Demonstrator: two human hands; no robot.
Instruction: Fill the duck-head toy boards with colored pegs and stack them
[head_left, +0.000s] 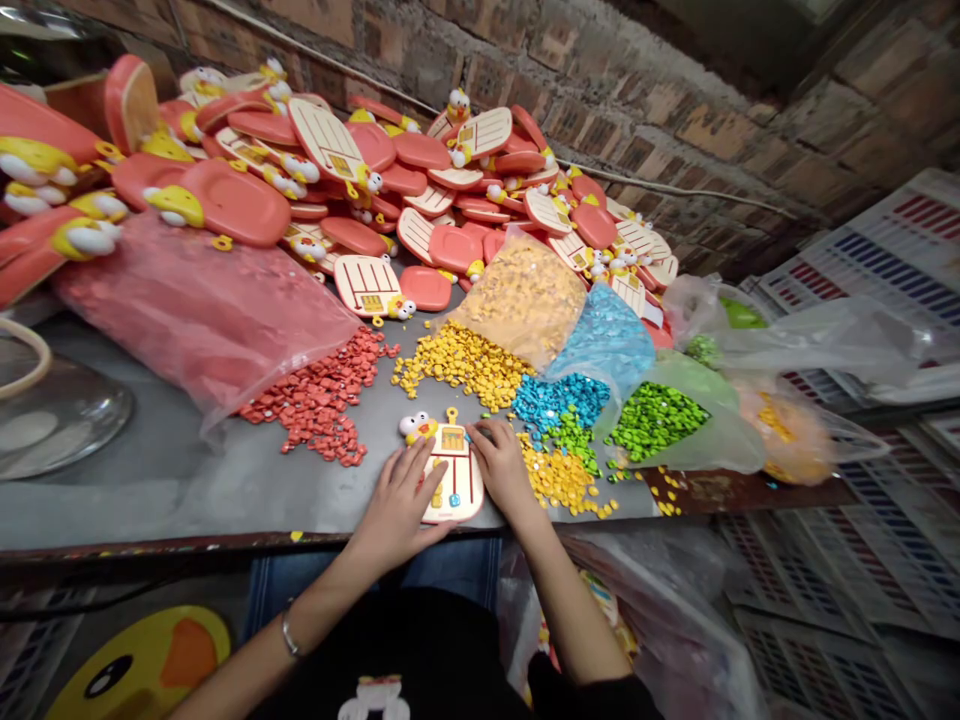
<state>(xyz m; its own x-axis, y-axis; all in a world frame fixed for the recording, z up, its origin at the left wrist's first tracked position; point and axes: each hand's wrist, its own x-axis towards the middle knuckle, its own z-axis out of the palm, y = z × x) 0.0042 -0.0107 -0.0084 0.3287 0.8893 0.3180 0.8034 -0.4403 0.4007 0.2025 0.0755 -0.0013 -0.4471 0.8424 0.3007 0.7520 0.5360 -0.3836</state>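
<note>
A cream toy board (466,495) with a white-and-yellow duck head (418,427) lies on the table in front of me. Dark red grooves run down its face, and a blue piece (454,499) and yellow pieces sit in them. My left hand (397,500) holds the board at its left side, fingers stretched across the face and thumb along the bottom edge. At the upper right edge, my right hand (504,462) has its fingers bent together on a small blue piece (469,437), mostly hidden by the fingertips.
Loose red (322,410), yellow (472,365), blue (562,400), green (656,420) and orange-yellow pieces (559,480) spill from plastic bags around the board. Many pink-backed duck boards (236,200) are heaped behind, against a brick wall (637,90). Plastic crates (885,270) stand at right.
</note>
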